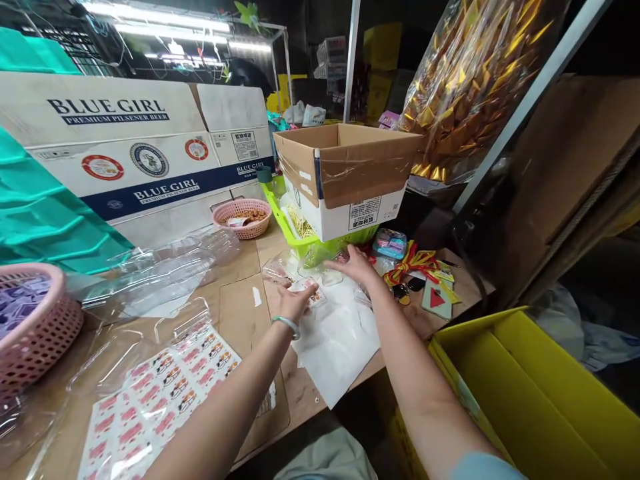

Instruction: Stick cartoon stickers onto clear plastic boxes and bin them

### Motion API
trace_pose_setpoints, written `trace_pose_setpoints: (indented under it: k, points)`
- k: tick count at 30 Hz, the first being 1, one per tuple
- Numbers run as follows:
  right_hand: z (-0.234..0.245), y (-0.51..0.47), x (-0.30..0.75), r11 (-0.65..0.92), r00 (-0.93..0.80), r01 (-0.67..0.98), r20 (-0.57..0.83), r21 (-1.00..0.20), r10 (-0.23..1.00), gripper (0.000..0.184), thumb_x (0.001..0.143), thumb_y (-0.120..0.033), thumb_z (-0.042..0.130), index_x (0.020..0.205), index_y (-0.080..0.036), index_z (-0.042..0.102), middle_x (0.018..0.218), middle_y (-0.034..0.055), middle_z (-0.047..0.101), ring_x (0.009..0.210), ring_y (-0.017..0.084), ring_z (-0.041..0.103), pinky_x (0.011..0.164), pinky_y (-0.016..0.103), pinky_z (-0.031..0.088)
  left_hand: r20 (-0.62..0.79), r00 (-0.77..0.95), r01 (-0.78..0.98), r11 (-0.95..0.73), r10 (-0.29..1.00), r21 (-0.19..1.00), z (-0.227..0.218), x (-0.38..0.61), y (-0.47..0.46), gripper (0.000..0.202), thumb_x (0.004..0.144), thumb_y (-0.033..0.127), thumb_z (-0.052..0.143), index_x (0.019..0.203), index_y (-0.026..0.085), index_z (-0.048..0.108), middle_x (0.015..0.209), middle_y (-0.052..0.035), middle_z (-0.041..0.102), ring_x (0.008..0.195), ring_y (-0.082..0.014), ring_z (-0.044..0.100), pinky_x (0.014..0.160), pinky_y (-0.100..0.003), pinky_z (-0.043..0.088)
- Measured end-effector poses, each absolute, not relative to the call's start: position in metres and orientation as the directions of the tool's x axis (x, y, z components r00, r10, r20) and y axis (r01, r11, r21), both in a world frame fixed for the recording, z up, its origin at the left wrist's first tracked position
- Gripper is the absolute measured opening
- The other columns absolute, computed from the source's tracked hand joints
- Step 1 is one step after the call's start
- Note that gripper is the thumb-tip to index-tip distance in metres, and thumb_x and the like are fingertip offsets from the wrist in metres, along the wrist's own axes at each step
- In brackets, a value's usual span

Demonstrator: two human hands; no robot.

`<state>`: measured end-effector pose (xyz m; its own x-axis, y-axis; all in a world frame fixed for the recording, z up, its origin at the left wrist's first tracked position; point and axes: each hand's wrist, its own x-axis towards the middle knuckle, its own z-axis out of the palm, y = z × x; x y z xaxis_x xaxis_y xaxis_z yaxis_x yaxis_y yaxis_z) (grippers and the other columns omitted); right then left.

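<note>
A flat, clear, glossy plastic packet with a small printed picture (317, 299) is being supported by smooth white sheeting (340, 350) on the brown wooden tabletop (240, 310). It is being touched at its edge by the bare left hand (294, 303); whether that grip is being clamped cannot be told. The right hand (357, 265) is being held with its grip spread apart beside a lime-green plastic basket (299, 245), partly being covered by a brown-and-white cardboard box (370, 170).

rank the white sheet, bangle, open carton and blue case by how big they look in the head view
Largest to smallest:
1. open carton
2. white sheet, partly covered
3. blue case
4. bangle
</note>
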<state>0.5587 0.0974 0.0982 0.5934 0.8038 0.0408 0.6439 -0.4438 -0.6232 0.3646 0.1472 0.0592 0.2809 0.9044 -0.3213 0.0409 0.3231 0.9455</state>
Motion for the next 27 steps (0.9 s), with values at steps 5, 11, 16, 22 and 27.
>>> trace_pose_setpoints:
  k: [5,11,16,22,27]
  points:
    - [0.100,0.115,0.569,-0.447,0.536,0.643,-0.053,-0.622,0.843,0.081,0.064,-0.058,0.074,0.125,-0.011,0.049,0.125,0.0192,0.056,0.118,0.031,0.053,0.095,0.038,0.044,-0.229,0.302,-0.048,0.255,0.925,0.966,0.066,0.350,0.154,0.085,0.066,0.020,0.070,0.138,0.025,0.027,0.079,0.0041,0.054,0.060,-0.0101,0.058,0.061,-0.026,0.051]
    - [0.089,0.104,0.527,-0.291,0.426,0.834,0.212,-0.469,0.880,0.072,0.072,-0.046,0.072,0.135,-0.022,0.047,0.119,0.0124,0.055,0.116,0.032,0.050,0.098,0.042,0.042,-0.267,0.567,0.095,0.260,0.779,0.961,0.073,0.339,0.167,0.072,0.067,0.025,0.066,0.137,0.026,0.046,0.110,-0.0064,0.058,0.079,-0.0155,0.061,0.066,-0.029,0.050]
    - [0.079,0.094,0.474,-0.207,0.475,0.815,0.420,-0.540,0.773,0.071,0.078,-0.033,0.068,0.142,-0.021,0.038,0.124,0.0137,0.051,0.118,0.030,0.047,0.101,0.045,0.040,-0.118,0.537,0.118,0.064,0.835,0.991,0.067,0.326,0.149,0.054,0.081,0.043,0.060,0.132,0.026,0.052,0.130,-0.0090,0.054,0.123,-0.0266,0.047,0.093,-0.037,0.044]
    - [0.066,0.085,0.469,0.073,0.395,0.616,0.388,-0.784,0.833,0.059,0.083,-0.024,0.055,0.140,-0.019,0.039,0.138,0.0105,0.049,0.130,0.022,0.043,0.110,0.038,0.035,0.106,0.612,0.377,-0.407,0.784,0.832,0.063,0.309,0.137,0.060,0.065,0.050,0.076,0.114,0.021,0.059,0.118,-0.0090,0.055,0.105,-0.0244,0.056,0.086,-0.036,0.048]
    - [0.075,0.100,0.506,-0.243,0.511,0.643,0.171,-0.726,0.842,0.071,0.079,-0.046,0.064,0.139,-0.014,0.041,0.143,0.0166,0.044,0.136,0.030,0.035,0.113,0.044,0.029,0.138,0.523,0.408,-0.389,0.841,0.826,0.071,0.307,0.139,0.049,0.060,0.047,0.078,0.096,0.018,0.062,0.094,-0.0057,0.061,0.085,-0.0213,0.059,0.077,-0.034,0.048]
